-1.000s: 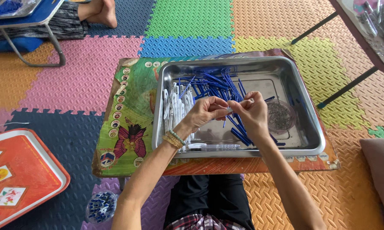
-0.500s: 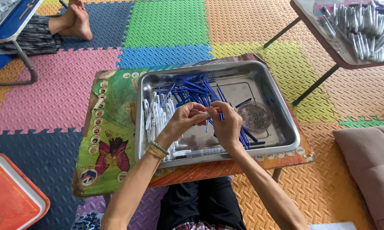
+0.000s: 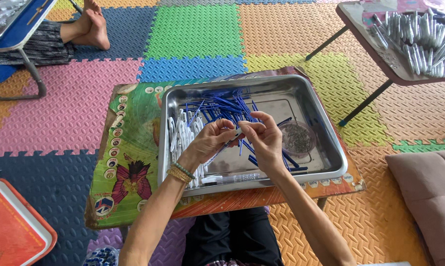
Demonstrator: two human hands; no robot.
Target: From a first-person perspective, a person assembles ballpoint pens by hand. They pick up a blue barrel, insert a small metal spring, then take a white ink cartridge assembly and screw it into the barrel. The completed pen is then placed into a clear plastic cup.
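Colourful foam mats, a low table (image 3: 133, 148) and a steel tray (image 3: 301, 98) of pen parts.

Both hands meet over the tray: the left hand (image 3: 210, 143) and the right hand (image 3: 266, 140) pinch one white pen barrel (image 3: 227, 143) between their fingertips. Below lie blue refills (image 3: 222, 104), white barrels (image 3: 180, 133) at left, and a small dish (image 3: 297, 138) at right.
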